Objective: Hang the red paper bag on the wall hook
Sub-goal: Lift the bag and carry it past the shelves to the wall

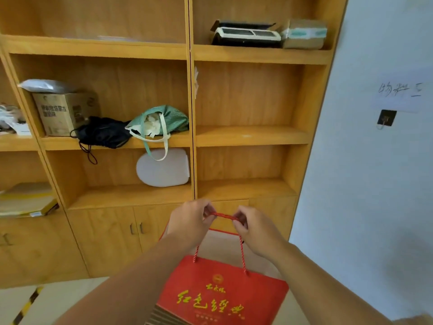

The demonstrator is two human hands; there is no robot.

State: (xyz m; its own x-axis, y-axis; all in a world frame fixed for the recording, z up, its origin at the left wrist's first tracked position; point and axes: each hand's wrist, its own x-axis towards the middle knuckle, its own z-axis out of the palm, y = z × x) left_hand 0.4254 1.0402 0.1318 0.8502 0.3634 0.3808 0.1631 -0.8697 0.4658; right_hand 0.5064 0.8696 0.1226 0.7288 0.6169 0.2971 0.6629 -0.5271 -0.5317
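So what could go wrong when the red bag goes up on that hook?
The wall hook looks small, so the rope handles pinched between the left hand and right hand might miss or catch with only one strand. The red paper bag could then tilt or drop. The stick-on hook may also peel off if the bag is heavy.

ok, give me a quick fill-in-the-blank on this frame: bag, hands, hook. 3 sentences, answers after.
1. Both hands, left hand and right hand, pinch the red paper bag by its ____ handles.
2. The wall hook is mounted just below a sheet of ____ bearing handwriting.
3. The hook carries ____ right now.

Missing words: rope; paper; nothing
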